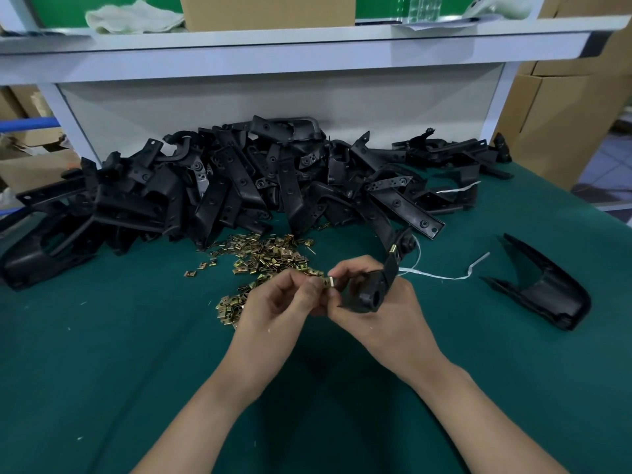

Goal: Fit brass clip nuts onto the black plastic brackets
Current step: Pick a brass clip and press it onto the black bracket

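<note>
On the green-covered bench (102, 336), the heap of small brass clip nuts (270, 254) lies just beyond my left hand (273, 302), whose thumb and fingertips pinch a single brass clip nut (327, 282). It is just beside the near edge of the black plastic bracket (371, 295), which my right hand (386, 323) grips from beneath; I cannot tell whether they touch. This looks like the fitting step: next I must line the clip's mouth with the edge and push squarely. A second clip (393, 249) sits on the bracket's upper arm.
</note>
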Demonstrator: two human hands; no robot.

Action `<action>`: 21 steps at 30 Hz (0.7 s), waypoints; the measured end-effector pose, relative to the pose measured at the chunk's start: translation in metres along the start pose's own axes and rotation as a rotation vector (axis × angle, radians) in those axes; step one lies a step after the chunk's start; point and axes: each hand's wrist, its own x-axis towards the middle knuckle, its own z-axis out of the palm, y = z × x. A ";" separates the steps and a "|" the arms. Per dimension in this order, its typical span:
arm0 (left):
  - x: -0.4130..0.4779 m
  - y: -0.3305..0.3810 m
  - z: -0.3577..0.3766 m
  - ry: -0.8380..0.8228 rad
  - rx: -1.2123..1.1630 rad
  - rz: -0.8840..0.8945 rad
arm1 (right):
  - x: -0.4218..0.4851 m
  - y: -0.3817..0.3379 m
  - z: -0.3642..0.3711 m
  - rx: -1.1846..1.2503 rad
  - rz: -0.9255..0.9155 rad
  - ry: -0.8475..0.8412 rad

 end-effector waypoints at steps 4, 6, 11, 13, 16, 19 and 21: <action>0.000 -0.003 -0.003 -0.032 -0.043 -0.023 | 0.000 0.002 -0.001 -0.018 -0.026 0.007; 0.001 -0.005 -0.004 -0.041 -0.056 -0.033 | 0.000 0.002 -0.001 -0.026 -0.035 0.008; 0.001 -0.007 -0.005 -0.039 -0.069 -0.061 | 0.001 0.004 -0.001 -0.039 -0.047 0.004; 0.001 -0.007 -0.003 -0.037 -0.061 -0.060 | 0.000 0.006 -0.001 -0.059 -0.048 -0.006; 0.001 -0.005 0.001 -0.008 0.008 -0.031 | 0.001 0.007 -0.003 -0.138 -0.016 -0.046; 0.005 -0.006 -0.002 0.099 0.027 -0.038 | 0.004 0.010 -0.006 -0.348 -0.019 -0.102; 0.008 -0.008 -0.009 0.172 0.006 -0.053 | 0.004 0.010 -0.008 -0.460 -0.014 -0.114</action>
